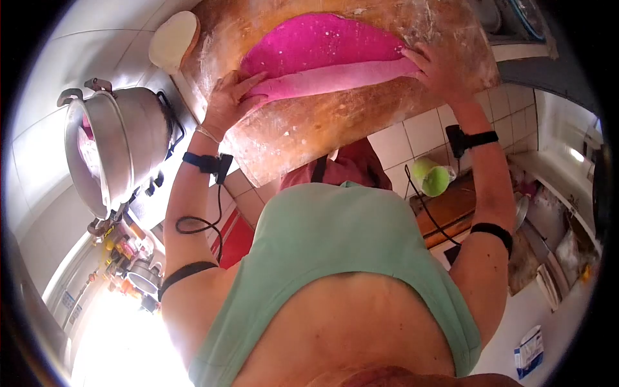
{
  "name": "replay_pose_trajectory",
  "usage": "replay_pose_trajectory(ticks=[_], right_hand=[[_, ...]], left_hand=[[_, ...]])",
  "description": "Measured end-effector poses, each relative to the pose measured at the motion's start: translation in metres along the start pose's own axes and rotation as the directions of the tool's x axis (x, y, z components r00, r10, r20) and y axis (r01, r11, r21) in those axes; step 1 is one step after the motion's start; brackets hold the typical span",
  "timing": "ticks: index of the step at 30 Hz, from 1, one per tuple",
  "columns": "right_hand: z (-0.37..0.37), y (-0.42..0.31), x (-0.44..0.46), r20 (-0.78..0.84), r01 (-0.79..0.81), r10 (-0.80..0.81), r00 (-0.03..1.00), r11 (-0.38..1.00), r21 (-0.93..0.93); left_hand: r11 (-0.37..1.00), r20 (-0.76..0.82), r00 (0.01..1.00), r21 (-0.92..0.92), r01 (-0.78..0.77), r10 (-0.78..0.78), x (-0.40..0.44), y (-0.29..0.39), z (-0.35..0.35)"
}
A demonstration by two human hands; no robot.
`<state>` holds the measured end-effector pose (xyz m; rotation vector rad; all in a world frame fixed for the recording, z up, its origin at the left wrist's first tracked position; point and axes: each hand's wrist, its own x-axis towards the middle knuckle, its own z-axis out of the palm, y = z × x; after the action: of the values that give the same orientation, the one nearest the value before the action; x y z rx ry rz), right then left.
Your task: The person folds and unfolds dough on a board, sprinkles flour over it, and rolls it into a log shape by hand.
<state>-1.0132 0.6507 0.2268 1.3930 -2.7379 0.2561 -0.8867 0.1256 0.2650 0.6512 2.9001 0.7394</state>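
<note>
A sheet of deep pink dough, dotted with flour, lies on a wooden board. Along its near edge runs a paler pink roll of dough; whether anything is inside it cannot be seen. My left hand rests at the roll's left end, fingers stretched out and apart. At the opposite end my right hand touches the roll and the sheet's edge, its fingers also extended and spread.
A large metal pot stands left of the board, pink stuff visible inside. A pale round-ended board lies at upper left. Below the board's right side is a green container. Black straps with cables circle both wrists.
</note>
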Motion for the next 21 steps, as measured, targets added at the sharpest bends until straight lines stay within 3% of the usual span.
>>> replay_pose_trajectory(ticks=[2, 4, 7, 9, 11, 13, 18, 20, 21], right_hand=[[-0.013, -0.021, 0.014, -0.034, -0.153, 0.151, 0.988, 0.987, -0.057], [-0.013, -0.062, 0.026, -0.094, -0.136, 0.130, 0.987, 0.989, -0.059], [0.013, -0.121, 0.050, -0.226, -0.038, 0.038, 0.973, 0.999, 0.008], [0.028, -0.153, 0.071, -0.225, -0.029, 0.034, 0.974, 0.999, 0.028], [0.037, -0.161, 0.082, -0.226, -0.018, 0.030, 0.974, 0.998, 0.054], [0.049, -0.149, 0.094, -0.259, 0.016, -0.038, 0.965, 0.996, -0.085], [0.042, -0.104, 0.118, -0.106, 0.040, -0.042, 0.994, 0.999, -0.029], [0.040, -0.102, 0.121, -0.052, 0.046, -0.046, 0.998, 0.999, -0.018], [0.039, -0.106, 0.124, -0.201, 0.056, -0.071, 0.977, 0.995, -0.081]], left_hand=[[0.949, -0.122, 0.993, 0.313, 0.032, 0.006, 0.004, 0.016, -0.003], [0.959, -0.199, 0.980, 0.281, 0.032, 0.025, -0.001, 0.031, 0.015], [0.956, -0.152, 0.985, 0.291, -0.036, 0.083, 0.009, 0.063, 0.049], [0.908, -0.145, 0.958, 0.378, -0.178, 0.248, 0.025, 0.072, 0.073], [0.902, -0.171, 0.956, 0.403, -0.152, 0.237, 0.035, 0.071, 0.087], [0.887, -0.148, 0.968, 0.447, -0.117, 0.202, 0.043, 0.064, 0.084], [0.950, -0.091, 0.979, 0.272, -0.151, 0.182, 0.068, 0.030, 0.060], [0.991, -0.133, 0.983, 0.063, -0.118, 0.126, 0.074, 0.017, 0.057], [0.966, -0.155, 0.972, 0.220, -0.140, 0.176, 0.072, 0.020, 0.053]])
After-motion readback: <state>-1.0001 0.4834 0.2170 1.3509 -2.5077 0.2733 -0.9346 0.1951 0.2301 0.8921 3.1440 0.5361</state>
